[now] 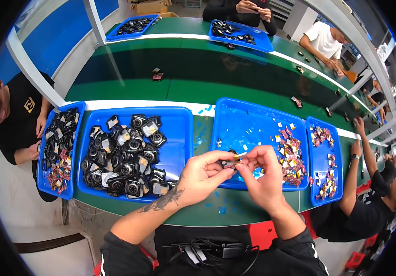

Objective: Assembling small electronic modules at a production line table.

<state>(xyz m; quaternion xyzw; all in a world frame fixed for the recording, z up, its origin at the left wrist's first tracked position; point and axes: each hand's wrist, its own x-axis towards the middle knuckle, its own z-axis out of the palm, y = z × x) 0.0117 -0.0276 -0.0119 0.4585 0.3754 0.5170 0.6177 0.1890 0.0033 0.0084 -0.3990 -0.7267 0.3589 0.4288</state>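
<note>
My left hand (pixel 202 172) is closed, its fingertips pinching a small dark watch case (pixel 228 163) mostly hidden by the fingers. From the other side my right hand (pixel 263 177) meets it, thumb and forefinger closed on a small yellow-and-white part (pixel 240 155) at the case's edge. Whether that part is still joined to the case, I cannot tell. Both hands are over the near edge of a blue tray (pixel 222 110) strewn with bits of blue film (pixel 241 120) and a heap of small pinkish parts (pixel 291 158). To the left, another blue tray (pixel 179 129) holds many black watch cases (pixel 126 156).
Narrow blue trays of parts stand at far left (pixel 76 112) and right (pixel 317 181). Beyond a white rail (pixel 147 105) runs a green conveyor belt (pixel 198 69) with scattered parts. Co-workers sit left, right and across. Black cables (pixel 221 250) lie at my lap.
</note>
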